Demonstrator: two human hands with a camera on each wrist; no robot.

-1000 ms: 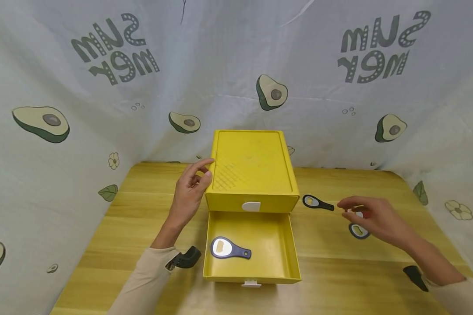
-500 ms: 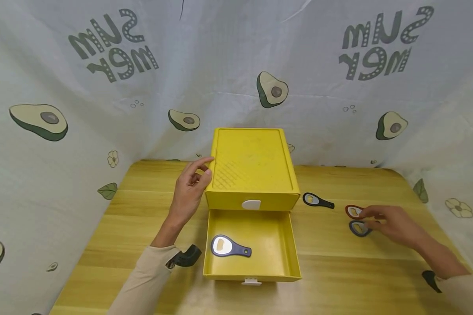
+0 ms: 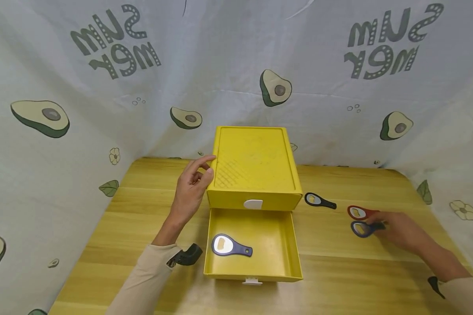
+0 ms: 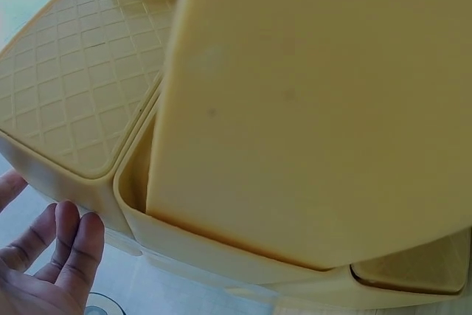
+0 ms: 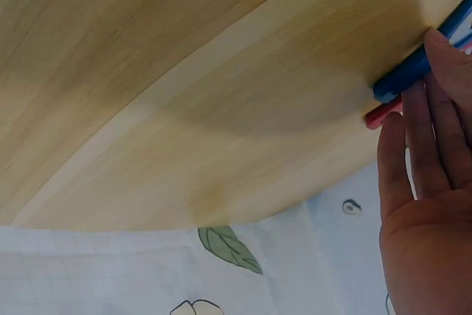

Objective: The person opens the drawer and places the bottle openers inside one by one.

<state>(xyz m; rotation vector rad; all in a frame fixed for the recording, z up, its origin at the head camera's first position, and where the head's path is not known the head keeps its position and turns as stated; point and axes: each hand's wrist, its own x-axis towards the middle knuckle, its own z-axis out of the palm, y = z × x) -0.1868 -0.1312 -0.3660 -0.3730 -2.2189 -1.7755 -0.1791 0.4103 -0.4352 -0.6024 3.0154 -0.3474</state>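
My right hand (image 3: 404, 232) is at the right of the table, pinching the handle of a blue bottle opener (image 3: 361, 229). In the right wrist view the thumb lies on the blue handle (image 5: 404, 79), fingers below it. Just behind lies a red bottle opener (image 3: 356, 212), its handle partly hidden by the hand. My left hand (image 3: 189, 188) rests its fingertips against the left side of a yellow drawer box (image 3: 256, 159), fingers loosely bent. The box's lower drawer (image 3: 272, 240) is pulled out, with a dark blue bottle opener (image 3: 225, 245) lying inside.
A black bottle opener (image 3: 319, 201) lies on the wooden table (image 3: 339, 271) between the box and my right hand. The upper drawer with its white handle (image 3: 253, 204) is closed. A patterned cloth (image 3: 228, 65) hangs behind and along the sides.
My right hand has moved right and slightly down, uncovering the red opener, and has come to pinch the blue opener's handle. My left hand stays at the box.
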